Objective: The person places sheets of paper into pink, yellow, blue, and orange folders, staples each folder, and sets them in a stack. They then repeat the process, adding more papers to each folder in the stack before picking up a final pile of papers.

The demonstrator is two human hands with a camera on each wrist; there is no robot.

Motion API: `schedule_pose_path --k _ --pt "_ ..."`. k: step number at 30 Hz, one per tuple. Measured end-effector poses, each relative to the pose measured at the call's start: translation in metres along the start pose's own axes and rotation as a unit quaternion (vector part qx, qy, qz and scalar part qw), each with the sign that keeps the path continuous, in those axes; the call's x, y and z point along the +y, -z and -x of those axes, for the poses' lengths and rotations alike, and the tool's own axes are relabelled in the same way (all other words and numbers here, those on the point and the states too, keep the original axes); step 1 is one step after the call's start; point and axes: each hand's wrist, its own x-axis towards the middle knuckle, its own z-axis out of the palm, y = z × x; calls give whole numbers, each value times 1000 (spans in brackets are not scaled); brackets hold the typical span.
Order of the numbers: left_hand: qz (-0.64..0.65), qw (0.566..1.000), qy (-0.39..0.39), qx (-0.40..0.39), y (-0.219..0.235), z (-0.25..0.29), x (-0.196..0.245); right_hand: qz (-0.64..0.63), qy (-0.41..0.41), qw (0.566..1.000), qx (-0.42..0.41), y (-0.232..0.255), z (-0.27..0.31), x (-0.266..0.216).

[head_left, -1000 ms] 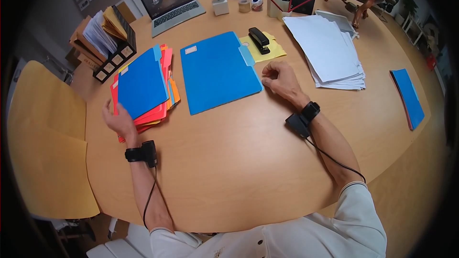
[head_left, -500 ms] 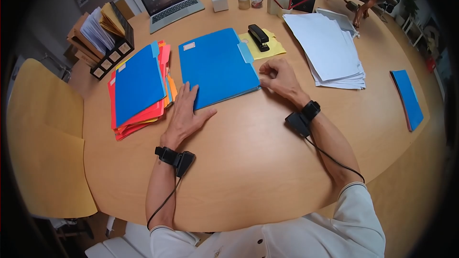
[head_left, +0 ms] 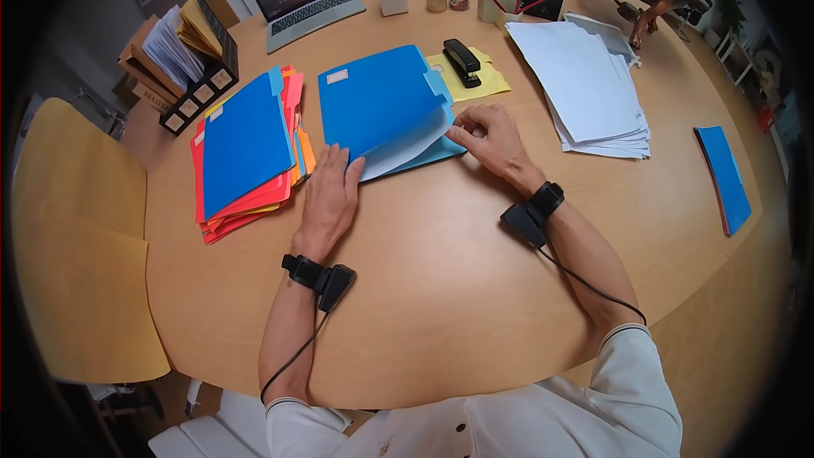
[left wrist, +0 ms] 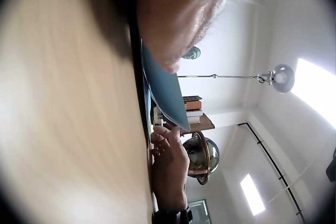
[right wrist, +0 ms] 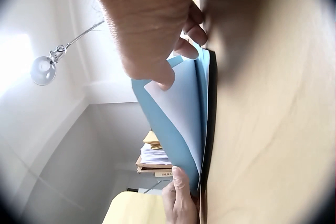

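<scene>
A blue folder (head_left: 373, 93) with a small label lies in front of me, its near right corner lifted and bent back. White paper (head_left: 403, 151) shows inside, above the light-blue inner face. My right hand (head_left: 494, 142) pinches the raised cover at that corner; in the right wrist view its thumb overlaps the white sheet (right wrist: 176, 103). At the near left corner, my left hand (head_left: 329, 203) rests with straight fingers on the folder's edge, the thumb lying along the cover. From the left wrist, the cover (left wrist: 165, 87) arches up toward the right hand (left wrist: 170, 166).
Left of the folder lies a stack of coloured folders (head_left: 246, 144). Behind it are a file holder (head_left: 199, 93) and a laptop (head_left: 309, 0). A stapler (head_left: 462, 64) sits on yellow paper (head_left: 492, 80); white sheets (head_left: 577, 85) and a blue folded item (head_left: 722, 178) are to the right.
My left hand has come right from the folder stack to the blue folder's near left corner. The right hand has lifted the near right corner, and white paper now shows inside.
</scene>
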Motion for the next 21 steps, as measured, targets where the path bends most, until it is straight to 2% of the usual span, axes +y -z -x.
schedule_pose_path --k 2,3,5,9,11,13,15,17,21 --pt "-17 995 -72 66 -1 -2 -5 -1 22 1000 10 -4 1 6" --pt "-17 995 -72 66 1 -2 -3 -2 45 999 21 -6 1 9" --pt "50 997 5 53 8 -1 6 -7 40 999 12 -6 0 12" --pt "32 996 67 41 13 0 12 -31 36 999 -18 -2 -2 13" --pt "32 994 20 103 9 1 8 -33 20 999 -33 0 -3 10" --pt "29 994 21 106 12 3 11 -34 4 998 -49 -1 -2 8" --pt "25 994 22 109 12 3 11 -15 37 999 -26 -4 1 5" --pt "59 985 -44 155 7 2 5 -6 53 999 -12 -8 3 7" --pt "74 978 -40 192 10 4 8 21 63 998 -7 -7 1 8"
